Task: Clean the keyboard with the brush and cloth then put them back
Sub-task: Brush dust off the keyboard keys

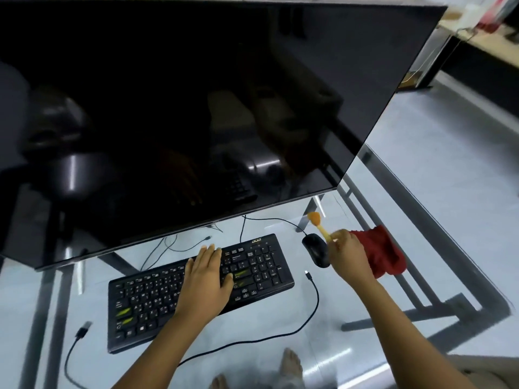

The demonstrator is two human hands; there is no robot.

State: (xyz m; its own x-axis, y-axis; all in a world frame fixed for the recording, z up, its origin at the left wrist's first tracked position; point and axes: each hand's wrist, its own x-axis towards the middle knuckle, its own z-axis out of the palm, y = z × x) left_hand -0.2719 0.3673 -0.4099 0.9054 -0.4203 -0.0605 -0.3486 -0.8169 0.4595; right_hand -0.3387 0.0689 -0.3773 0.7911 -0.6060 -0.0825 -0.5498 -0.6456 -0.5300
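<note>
A black keyboard [157, 299] lies at an angle on the glass desk [280, 327], below a large dark monitor. My left hand [206, 279] rests flat on its middle keys, fingers spread. My right hand [348, 254] is raised to the right of the keyboard, just beside a black mouse, and pinches a small brush [317, 221] with a pale yellow handle and orange bristles that point up and away. A red cloth [384, 254] lies bunched on the desk right behind that hand; whether the hand touches it is hidden.
The black mouse [316, 248] sits between keyboard and right hand, its cable running back under the monitor [182, 108]. Loose black cables with plugs [314, 299] [81, 331] curl around the keyboard. Metal desk frame and bare feet [292, 363] show through the glass.
</note>
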